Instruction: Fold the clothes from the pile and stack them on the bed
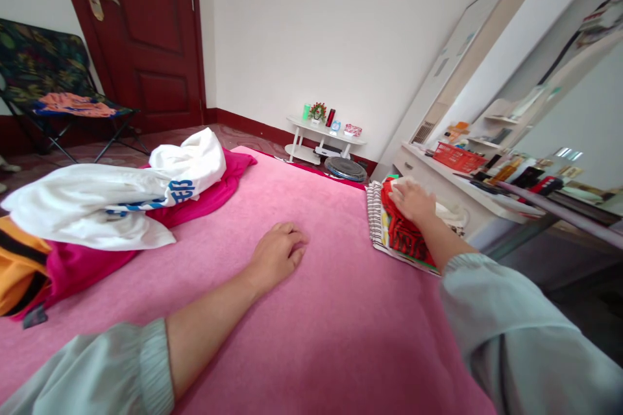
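Note:
My left hand (280,253) is over the middle of the pink bedspread (316,311), its fingers loosely bent and apart with nothing in them. On the right edge, my right hand (415,200) lies with spread fingers on top of a folded red patterned garment (409,240). That garment rests on a stack with a black-and-white striped cloth (374,214), and some white cloth (450,214) shows beside it. At left lies a loose heap: a white garment (87,201) with blue lettering, a magenta garment (92,269) beneath it and an orange-and-black one (19,266).
A dressing table (479,204) with a red basket (457,157) and bottles stands at right. Beyond the bed is a small white stand (324,130), with a dark round object (345,168) near it. A folding chair (46,65) holding orange cloth stands by the red door (156,32).

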The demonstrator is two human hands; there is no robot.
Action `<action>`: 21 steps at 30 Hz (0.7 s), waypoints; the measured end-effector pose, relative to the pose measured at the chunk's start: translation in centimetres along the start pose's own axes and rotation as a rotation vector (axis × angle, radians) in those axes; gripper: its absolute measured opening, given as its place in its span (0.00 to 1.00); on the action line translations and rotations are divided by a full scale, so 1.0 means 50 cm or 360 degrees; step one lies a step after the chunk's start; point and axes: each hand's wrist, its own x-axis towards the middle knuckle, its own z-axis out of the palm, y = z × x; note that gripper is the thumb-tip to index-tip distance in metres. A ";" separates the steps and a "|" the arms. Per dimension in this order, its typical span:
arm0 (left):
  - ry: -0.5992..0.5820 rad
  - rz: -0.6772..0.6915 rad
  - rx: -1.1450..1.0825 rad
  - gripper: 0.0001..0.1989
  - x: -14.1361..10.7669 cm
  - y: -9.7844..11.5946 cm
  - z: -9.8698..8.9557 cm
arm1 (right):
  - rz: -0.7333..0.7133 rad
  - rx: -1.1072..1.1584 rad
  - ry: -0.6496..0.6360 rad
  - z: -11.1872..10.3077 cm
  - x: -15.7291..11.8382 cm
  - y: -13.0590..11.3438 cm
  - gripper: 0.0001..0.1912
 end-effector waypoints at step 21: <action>0.0022 0.0068 -0.0089 0.11 -0.007 -0.013 -0.003 | -0.0427 0.0928 -0.0192 -0.102 -0.429 -0.357 0.30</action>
